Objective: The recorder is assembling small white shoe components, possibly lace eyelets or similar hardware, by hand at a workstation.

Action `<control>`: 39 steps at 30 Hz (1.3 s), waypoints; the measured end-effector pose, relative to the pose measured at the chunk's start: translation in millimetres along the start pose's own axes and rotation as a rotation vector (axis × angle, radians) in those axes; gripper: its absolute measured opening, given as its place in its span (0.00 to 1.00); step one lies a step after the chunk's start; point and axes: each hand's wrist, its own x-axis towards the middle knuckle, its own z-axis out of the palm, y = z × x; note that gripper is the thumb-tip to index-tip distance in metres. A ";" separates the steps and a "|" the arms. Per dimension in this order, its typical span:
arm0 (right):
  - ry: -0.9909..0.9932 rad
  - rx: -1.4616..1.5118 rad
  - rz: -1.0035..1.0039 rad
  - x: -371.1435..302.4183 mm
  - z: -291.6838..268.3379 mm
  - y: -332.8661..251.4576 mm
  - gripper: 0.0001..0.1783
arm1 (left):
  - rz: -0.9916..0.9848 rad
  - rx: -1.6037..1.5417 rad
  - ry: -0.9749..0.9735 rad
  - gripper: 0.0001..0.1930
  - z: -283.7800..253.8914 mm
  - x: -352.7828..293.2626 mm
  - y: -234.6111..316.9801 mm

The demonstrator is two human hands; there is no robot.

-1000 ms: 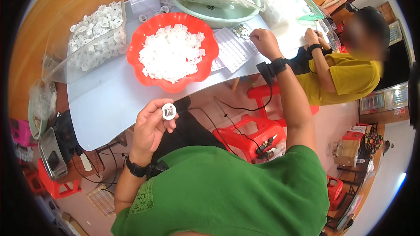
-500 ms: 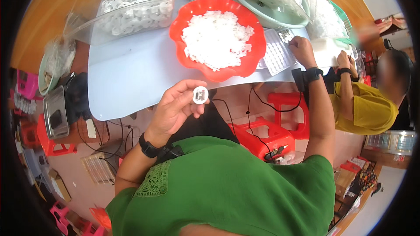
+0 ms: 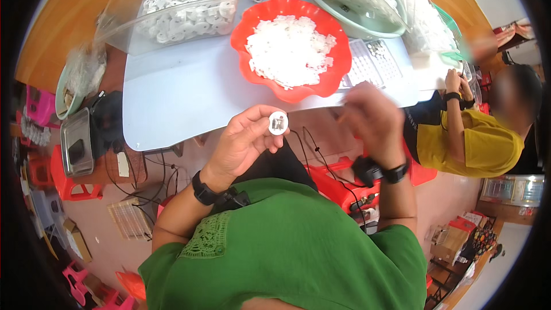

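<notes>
Between the thumb and fingers of my left hand [image 3: 244,140] is a small round white plastic part [image 3: 278,123], with dark and metallic pieces showing in its middle. This hand is in front of the table edge. My right hand [image 3: 376,117] is smeared by motion, off to the right of the part and near the table's front edge; whether its fingers hold anything is hidden by the blur. A red scalloped bowl [image 3: 241,60] full of small white translucent pieces sits on the table beyond both hands. Right of the bowl lies a white tray [image 3: 367,66] with rows of small pieces.
A clear bin [image 3: 172,26] of round white parts stands at the far left of the pale blue table [image 3: 166,92]. A green basin [image 3: 359,26] is at the back right. Cables and red stools [image 3: 338,186] are below. To the right, another person in a yellow shirt [image 3: 470,146] works.
My right hand has left the tray and swung down and left toward my left hand. The left hand still holds the round white part, slightly shifted to the right in view.
</notes>
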 end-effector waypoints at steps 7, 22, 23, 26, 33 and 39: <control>0.071 0.028 -0.325 -12.9 61.8 -13.8 0.11 | 0.014 0.055 -0.002 0.15 16.2 -9.3 0.0; -0.120 0.750 0.281 -33.9 57.6 -28.7 0.03 | 0.018 -0.026 -0.087 0.14 17.6 -23.0 -5.3; -0.089 0.764 0.277 -33.9 58.6 -30.0 0.03 | 0.007 -0.032 -0.087 0.14 17.6 -22.6 -5.4; 0.027 0.578 0.086 -35.1 64.5 -25.4 0.04 | -0.008 -0.038 -0.083 0.14 18.0 -21.7 -4.2; 0.148 0.056 -0.334 -26.9 72.1 -24.8 0.09 | -0.003 -0.049 -0.086 0.13 17.3 -22.5 -7.1; 0.157 -0.103 -0.455 -26.9 73.9 -21.5 0.10 | -0.001 0.021 -0.038 0.15 17.3 -21.1 -8.0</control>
